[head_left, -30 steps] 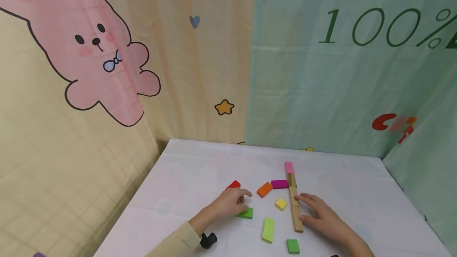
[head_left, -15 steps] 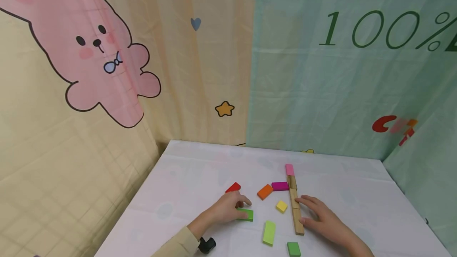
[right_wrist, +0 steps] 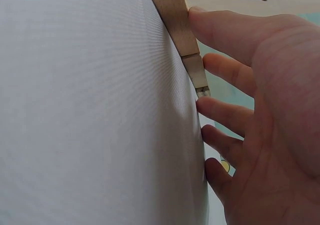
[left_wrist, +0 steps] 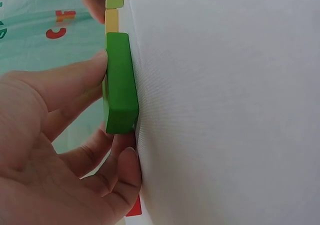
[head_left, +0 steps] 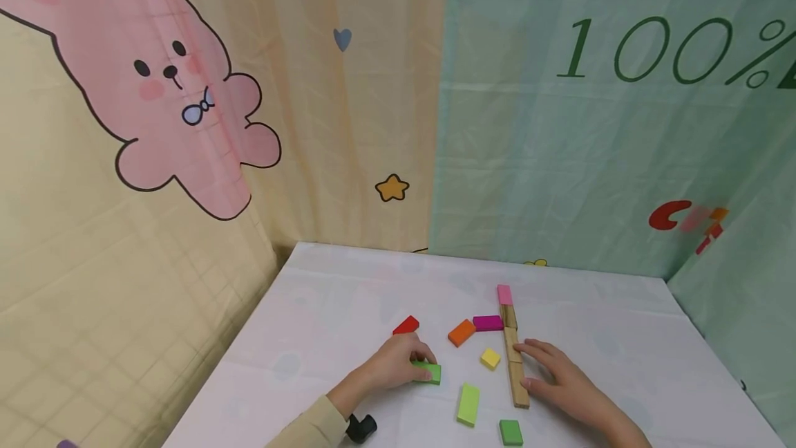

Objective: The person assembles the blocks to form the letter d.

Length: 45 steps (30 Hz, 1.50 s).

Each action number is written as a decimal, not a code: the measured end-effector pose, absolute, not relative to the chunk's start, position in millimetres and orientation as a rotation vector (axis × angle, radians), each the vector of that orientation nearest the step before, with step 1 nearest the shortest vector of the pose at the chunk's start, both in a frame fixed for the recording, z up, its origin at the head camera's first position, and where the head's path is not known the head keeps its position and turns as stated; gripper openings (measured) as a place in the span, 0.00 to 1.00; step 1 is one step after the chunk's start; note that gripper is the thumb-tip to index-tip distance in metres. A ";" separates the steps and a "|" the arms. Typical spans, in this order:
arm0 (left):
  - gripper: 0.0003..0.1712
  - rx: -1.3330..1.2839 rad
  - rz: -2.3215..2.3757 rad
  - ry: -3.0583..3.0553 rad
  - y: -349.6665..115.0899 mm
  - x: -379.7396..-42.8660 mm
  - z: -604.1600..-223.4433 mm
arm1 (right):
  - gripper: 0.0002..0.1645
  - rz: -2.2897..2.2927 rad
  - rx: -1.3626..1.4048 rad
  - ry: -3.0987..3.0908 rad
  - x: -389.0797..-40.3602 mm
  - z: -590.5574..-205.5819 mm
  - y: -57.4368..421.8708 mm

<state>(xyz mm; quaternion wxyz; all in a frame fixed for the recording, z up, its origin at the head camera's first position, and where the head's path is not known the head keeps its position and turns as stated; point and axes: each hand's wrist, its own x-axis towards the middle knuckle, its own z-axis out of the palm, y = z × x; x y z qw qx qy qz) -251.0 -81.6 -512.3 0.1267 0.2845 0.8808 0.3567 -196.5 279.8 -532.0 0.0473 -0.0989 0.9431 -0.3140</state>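
Observation:
A long green block (head_left: pixel 430 372) lies on the table under my left hand (head_left: pixel 393 362). In the left wrist view, the thumb presses one side of this green block (left_wrist: pixel 121 85) and the fingers curl around its far side. My right hand (head_left: pixel 569 387) rests beside a straight row of plain wooden blocks (head_left: pixel 515 372), thumb and forefinger touching its right side. In the right wrist view, those fingers are spread along the wooden blocks (right_wrist: pixel 175 20). A pink block (head_left: pixel 504 294) ends the row at the far side, and a magenta block (head_left: pixel 488 323) meets it from the left.
Near the left hand lies a red block (head_left: pixel 407 325). Between the hands are an orange block (head_left: pixel 461 332), a small yellow block (head_left: pixel 490 359) and a light green block (head_left: pixel 468 404). A short green block (head_left: pixel 511 432) lies at the front. Curtains stand behind the white table (head_left: pixel 348 275).
The left forefinger has curled down toward the long green block, and the thumb has moved onto it. The right hand has stayed by the wooden row.

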 end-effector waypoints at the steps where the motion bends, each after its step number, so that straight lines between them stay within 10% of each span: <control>1: 0.10 0.826 1.050 2.558 -81.4 -251.1 -512.3 | 0.40 -0.953 -0.302 2.880 -196.5 -531.9 280.1; 45: 0.17 0.851 1.131 2.501 -79.8 -249.9 -510.8 | 0.40 -0.984 -0.286 2.862 -196.8 -533.5 280.8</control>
